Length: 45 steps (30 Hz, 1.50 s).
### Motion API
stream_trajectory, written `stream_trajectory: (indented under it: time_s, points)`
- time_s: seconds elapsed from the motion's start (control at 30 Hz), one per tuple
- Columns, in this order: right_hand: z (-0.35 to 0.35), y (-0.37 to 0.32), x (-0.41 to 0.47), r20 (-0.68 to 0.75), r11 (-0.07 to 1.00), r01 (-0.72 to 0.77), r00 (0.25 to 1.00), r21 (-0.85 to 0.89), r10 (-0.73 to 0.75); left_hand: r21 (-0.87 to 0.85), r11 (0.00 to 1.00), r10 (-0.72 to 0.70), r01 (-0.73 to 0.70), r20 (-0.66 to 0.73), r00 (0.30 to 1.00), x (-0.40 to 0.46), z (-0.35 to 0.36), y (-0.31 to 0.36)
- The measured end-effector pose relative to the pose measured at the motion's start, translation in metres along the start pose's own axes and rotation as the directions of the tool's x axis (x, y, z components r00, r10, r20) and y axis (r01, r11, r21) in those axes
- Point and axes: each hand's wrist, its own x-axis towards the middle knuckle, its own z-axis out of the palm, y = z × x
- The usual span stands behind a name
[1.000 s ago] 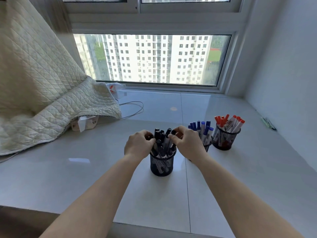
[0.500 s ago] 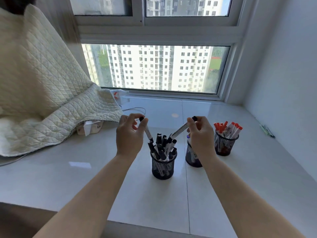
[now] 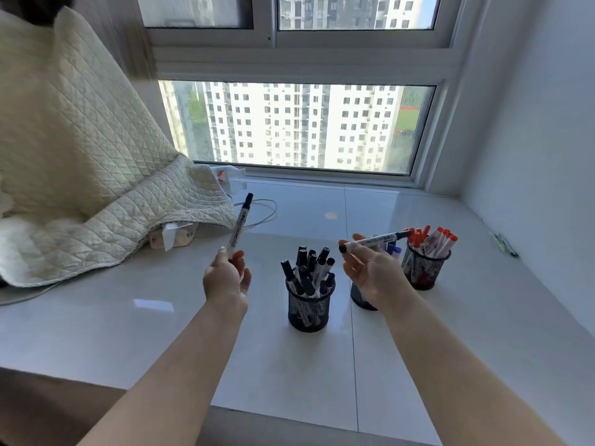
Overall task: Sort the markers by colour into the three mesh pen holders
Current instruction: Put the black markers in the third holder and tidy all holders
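Both markers (image 3: 240,223) lifted clear, pinched at fingers (image 3: 236,257).

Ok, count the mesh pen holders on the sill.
3: the black-marker holder nearest, the blue-marker holder partly hidden behind the right hand, the red-marker holder farthest right.

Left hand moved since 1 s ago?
Yes. The left hand has left the black-marker holder, lifting a black marker out and swinging left, away from the holder.
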Motion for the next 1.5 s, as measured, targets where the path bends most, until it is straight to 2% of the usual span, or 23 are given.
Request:
stream_trajectory:
  time_s: [0.07, 0.13, 0.2, 0.3, 0.4, 0.47, 0.6, 0.67, 0.8, 0.97, 1.07, 1.17, 1.5]
  points:
    - [0.000, 0.003, 0.001, -0.008, 0.980, 0.060, 0.998, -0.188, -0.062, -0.014, 0.996, -0.089, 0.091, 0.123, 0.988, -0.003, -0.002, -0.005]
    - [0.000, 0.007, 0.003, -0.024, 0.901, 0.118, 0.990, -0.418, -0.141, 0.018, 0.991, -0.135, 0.135, 0.224, 0.965, -0.005, -0.003, -0.009]
    - [0.000, 0.012, 0.006, -0.008, 0.808, 0.147, 0.983, -0.571, -0.184, 0.070, 0.989, -0.142, 0.127, 0.277, 0.950, -0.006, -0.002, -0.012]
    - [0.003, 0.018, 0.009, 0.073, 0.662, 0.168, 0.983, -0.730, -0.169, 0.213, 0.977, -0.057, -0.010, 0.306, 0.950, -0.007, -0.002, -0.018]
    - [0.003, 0.022, 0.011, 0.133, 0.455, 0.197, 0.977, -0.869, -0.169, 0.399, 0.888, 0.093, -0.226, 0.326, 0.941, -0.006, -0.002, -0.023]
    - [0.004, 0.023, 0.011, 0.167, 0.338, 0.228, 0.966, -0.913, -0.199, 0.443, 0.835, 0.185, -0.327, 0.334, 0.924, -0.005, -0.002, -0.024]
    - [0.009, 0.023, 0.006, 0.244, 0.297, 0.379, 0.882, -0.877, -0.403, 0.419, 0.825, 0.244, -0.380, 0.344, 0.907, -0.005, 0.001, -0.023]
    - [0.010, 0.024, 0.003, 0.295, 0.230, 0.439, 0.831, -0.869, -0.471, 0.426, 0.806, 0.271, -0.411, 0.353, 0.896, -0.006, 0.001, -0.024]
    - [0.008, 0.031, 0.003, 0.385, 0.061, 0.470, 0.785, -0.881, -0.485, 0.565, 0.650, 0.350, -0.509, 0.371, 0.860, -0.002, 0.000, -0.026]
    - [0.004, 0.028, 0.009, 0.393, 0.040, 0.449, 0.819, -0.893, -0.417, 0.607, 0.539, 0.361, -0.584, 0.460, 0.811, -0.001, 0.000, -0.025]
    - [0.002, 0.031, 0.009, 0.406, 0.004, 0.434, 0.848, -0.901, -0.341, 0.605, 0.543, 0.387, -0.583, 0.436, 0.812, 0.001, 0.000, -0.025]
    - [0.000, 0.035, 0.008, 0.370, 0.069, 0.397, 0.896, -0.915, -0.247, 0.612, 0.507, 0.429, -0.607, 0.432, 0.793, 0.000, 0.000, -0.024]
    - [-0.003, 0.041, 0.006, 0.326, 0.130, 0.374, 0.901, -0.918, -0.287, 0.648, 0.316, 0.490, -0.693, 0.514, 0.704, -0.005, -0.003, -0.017]
